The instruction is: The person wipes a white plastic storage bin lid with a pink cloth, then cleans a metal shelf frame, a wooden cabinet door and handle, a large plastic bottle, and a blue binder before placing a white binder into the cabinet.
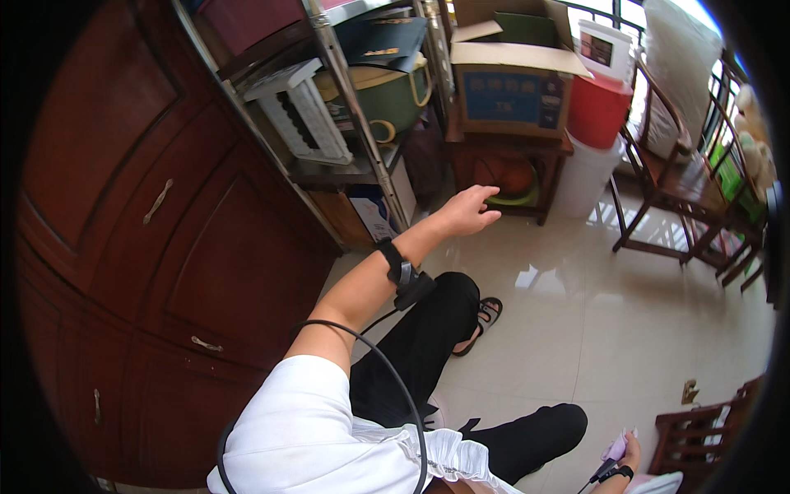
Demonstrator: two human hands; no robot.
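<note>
My left hand (472,212) reaches out over the tiled floor with thumb and fingers apart and nothing in it. Beyond its fingertips, a round reddish-brown object (509,175) sits with a green basin (524,199) under a small wooden table (509,145). A black strap with a cabled device (408,281) is on the left forearm. At the lower right, my right hand (628,454) is closed on a light purple cloth (615,446), and a black band is on that wrist.
Dark wooden cabinets (210,265) stand at the left, beside a metal shelf rack (345,80) with a green container (389,102). An open cardboard box (512,92) tops the small table. Stacked buckets (598,105) and wooden chairs (673,179) stand at the right.
</note>
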